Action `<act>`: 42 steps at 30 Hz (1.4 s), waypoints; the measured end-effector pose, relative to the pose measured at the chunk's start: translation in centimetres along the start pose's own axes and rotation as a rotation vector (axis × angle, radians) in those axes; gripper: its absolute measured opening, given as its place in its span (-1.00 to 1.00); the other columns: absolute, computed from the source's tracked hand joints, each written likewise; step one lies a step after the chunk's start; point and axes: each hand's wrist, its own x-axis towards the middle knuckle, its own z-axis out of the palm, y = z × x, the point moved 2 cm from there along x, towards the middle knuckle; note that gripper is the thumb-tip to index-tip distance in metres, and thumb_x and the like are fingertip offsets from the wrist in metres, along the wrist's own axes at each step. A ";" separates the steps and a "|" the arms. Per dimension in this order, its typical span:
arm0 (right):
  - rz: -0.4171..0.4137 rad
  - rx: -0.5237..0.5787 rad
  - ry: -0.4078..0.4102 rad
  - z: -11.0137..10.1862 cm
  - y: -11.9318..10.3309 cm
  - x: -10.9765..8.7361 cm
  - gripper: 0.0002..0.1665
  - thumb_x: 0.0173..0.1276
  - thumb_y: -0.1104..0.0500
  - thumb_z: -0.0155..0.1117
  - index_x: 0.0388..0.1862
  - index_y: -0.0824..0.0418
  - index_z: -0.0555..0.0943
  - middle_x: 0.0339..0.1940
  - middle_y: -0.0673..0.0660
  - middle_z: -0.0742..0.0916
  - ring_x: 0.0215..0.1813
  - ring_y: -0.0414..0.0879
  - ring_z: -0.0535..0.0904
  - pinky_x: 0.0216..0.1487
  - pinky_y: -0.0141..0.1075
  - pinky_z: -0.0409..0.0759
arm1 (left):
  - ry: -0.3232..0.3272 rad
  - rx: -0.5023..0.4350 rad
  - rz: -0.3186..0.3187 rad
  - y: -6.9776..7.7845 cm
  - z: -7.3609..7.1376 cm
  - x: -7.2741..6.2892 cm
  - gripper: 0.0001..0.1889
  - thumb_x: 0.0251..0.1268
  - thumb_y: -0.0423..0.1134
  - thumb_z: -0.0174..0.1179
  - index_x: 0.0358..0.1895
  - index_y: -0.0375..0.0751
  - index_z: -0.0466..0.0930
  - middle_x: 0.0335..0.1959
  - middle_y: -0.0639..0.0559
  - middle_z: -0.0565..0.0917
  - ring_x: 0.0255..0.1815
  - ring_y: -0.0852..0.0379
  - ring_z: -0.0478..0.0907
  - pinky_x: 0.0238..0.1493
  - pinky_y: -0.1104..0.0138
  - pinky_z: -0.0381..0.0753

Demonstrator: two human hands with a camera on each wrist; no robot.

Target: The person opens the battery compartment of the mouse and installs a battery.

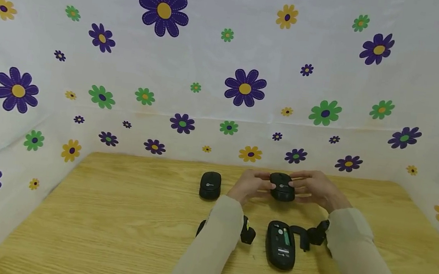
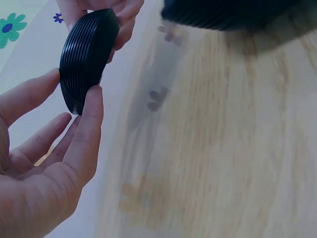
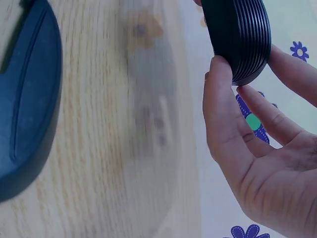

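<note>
A black computer mouse (image 1: 282, 187) with a pale logo on top is held between both hands near the table's back edge. My left hand (image 1: 252, 186) pinches its left side with thumb and fingers. On its opposite side, my right hand (image 1: 314, 189) grips it the same way. Both wrist views show the ribbed sides of the mouse (image 2: 89, 59), (image 3: 250, 39) between thumb and fingertips. Nearer to me, between the forearms, lies an upturned mouse (image 1: 281, 248) with its battery compartment uncovered and a green battery (image 1: 286, 236) inside.
Another black mouse (image 1: 210, 185) sits left of my left hand. The wooden table (image 1: 121, 216) meets a white flower-printed cloth (image 1: 196, 53) at the back and sides. Black wrist mounts (image 1: 316, 233) hang below both wrists, close to the upturned mouse.
</note>
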 end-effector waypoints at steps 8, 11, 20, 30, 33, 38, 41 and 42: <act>-0.073 -0.004 0.002 0.4 -0.7 -0.8 -0.32 0.55 0.25 0.13 0.52 0.50 0.20 0.44 0.55 0.33 0.13 0.17 0.58 0.14 0.01 0.67 | -0.031 0.029 0.060 1.0 -0.6 -0.9 -0.54 0.25 -0.50 0.34 0.25 -0.35 0.61 0.13 -0.15 0.65 -0.01 -0.05 0.69 0.11 0.07 0.68; -0.086 -0.005 -0.002 0.5 -0.8 -1.0 -0.32 0.54 0.24 0.14 0.51 0.50 0.21 0.42 0.55 0.36 0.09 0.13 0.60 0.13 0.00 0.68 | -0.031 0.029 0.064 1.2 -0.8 -1.2 -0.54 0.25 -0.49 0.34 0.24 -0.34 0.62 0.13 -0.14 0.65 0.00 -0.05 0.69 0.13 0.06 0.67; -0.119 0.004 -0.010 0.7 -0.7 -1.5 -0.31 0.53 0.24 0.17 0.50 0.50 0.22 0.40 0.55 0.36 0.09 0.14 0.60 0.06 -0.05 0.72 | -0.043 0.005 0.062 1.3 -0.9 -2.1 -0.51 0.26 -0.50 0.34 0.28 -0.35 0.58 0.23 -0.17 0.60 0.04 -0.06 0.68 0.10 0.12 0.69; -0.145 0.027 -0.010 1.5 -1.1 -2.1 -0.30 0.50 0.24 0.21 0.49 0.51 0.23 0.39 0.52 0.40 0.12 0.17 0.59 0.09 0.02 0.70 | -0.029 0.011 0.081 1.6 -1.4 -3.3 -0.53 0.27 -0.48 0.34 0.27 -0.31 0.60 0.22 -0.10 0.60 0.06 -0.03 0.66 0.03 0.17 0.73; -0.156 0.022 -0.021 1.7 -1.3 -2.2 -0.29 0.50 0.23 0.21 0.49 0.51 0.23 0.38 0.51 0.40 0.10 0.13 0.60 0.08 0.02 0.70 | -0.020 -0.005 0.075 1.8 -1.6 -3.8 -0.50 0.27 -0.49 0.33 0.31 -0.31 0.57 0.25 -0.11 0.57 0.06 -0.05 0.66 0.01 0.16 0.73; -0.166 0.027 -0.025 2.2 -1.6 -2.4 -0.28 0.51 0.23 0.21 0.49 0.52 0.21 0.40 0.53 0.37 0.12 0.17 0.58 0.08 0.02 0.70 | -0.015 -0.010 0.083 2.0 -2.0 -4.2 -0.49 0.27 -0.47 0.35 0.31 -0.31 0.56 0.26 -0.11 0.56 0.04 -0.05 0.67 0.00 0.15 0.74; -0.173 0.034 -0.020 2.4 -1.7 -2.6 -0.28 0.51 0.23 0.21 0.50 0.52 0.21 0.40 0.54 0.36 0.11 0.15 0.60 0.07 0.01 0.71 | -0.015 0.000 0.092 2.1 -2.2 -4.4 -0.49 0.27 -0.44 0.36 0.31 -0.30 0.56 0.27 -0.11 0.56 0.03 -0.03 0.68 0.04 0.11 0.72; -0.181 0.033 -0.020 2.5 -1.7 -2.6 -0.28 0.51 0.23 0.21 0.50 0.52 0.21 0.40 0.54 0.36 0.09 0.14 0.60 0.07 0.01 0.71 | -0.015 0.002 0.096 2.1 -2.3 -4.5 -0.49 0.27 -0.44 0.36 0.31 -0.30 0.56 0.28 -0.10 0.56 0.03 -0.03 0.68 0.06 0.09 0.71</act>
